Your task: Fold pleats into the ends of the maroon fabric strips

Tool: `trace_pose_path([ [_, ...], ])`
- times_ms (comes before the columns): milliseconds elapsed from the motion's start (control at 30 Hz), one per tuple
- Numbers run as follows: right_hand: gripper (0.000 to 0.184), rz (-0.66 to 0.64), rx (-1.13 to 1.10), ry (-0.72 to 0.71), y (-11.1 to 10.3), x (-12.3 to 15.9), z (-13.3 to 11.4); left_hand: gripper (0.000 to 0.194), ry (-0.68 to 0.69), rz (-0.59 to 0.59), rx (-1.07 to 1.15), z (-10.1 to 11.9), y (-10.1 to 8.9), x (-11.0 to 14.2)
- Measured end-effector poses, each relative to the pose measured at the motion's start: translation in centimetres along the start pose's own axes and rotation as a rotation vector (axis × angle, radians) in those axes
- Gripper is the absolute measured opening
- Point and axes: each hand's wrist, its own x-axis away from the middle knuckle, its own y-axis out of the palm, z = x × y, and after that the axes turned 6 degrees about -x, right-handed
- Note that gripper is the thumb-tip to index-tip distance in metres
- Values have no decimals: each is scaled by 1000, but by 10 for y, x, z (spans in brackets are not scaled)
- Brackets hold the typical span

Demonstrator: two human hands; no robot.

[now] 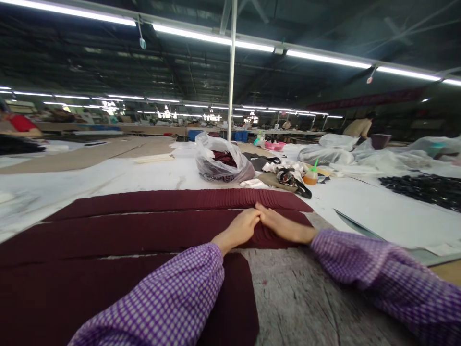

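Observation:
Maroon fabric pieces lie in three long stacked strips on the table: a far strip point(173, 201), a middle strip point(118, 235) and a broad near piece point(61, 298). At the right part of the middle strip, the layers are fanned into narrow ridges. My left hand point(240, 229) rests there, fingers curled down on the maroon fabric, their tips hidden. Against its fingertips lies my right hand point(281, 225), its fingers stretched out and close together, touching the ridged layers. Both forearms wear purple checked sleeves.
Behind the fabric stands a clear plastic bag point(225, 163) with maroon cloth inside. Near it are scrap cloths point(284, 175) and a bottle with a green nozzle point(310, 174). A thin white pole point(232, 72) rises beyond. Black pieces point(425, 190) lie at right. Other people are in the background.

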Motion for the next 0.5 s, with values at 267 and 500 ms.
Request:
trace_pose_path([
  [267,69,-178,42,-96,24,-5,-9,27,-293,205,190,29,-145,8],
  [500,67,-235,60,-178,32,-27,-40,22,-316,387,105,64,-201,98],
])
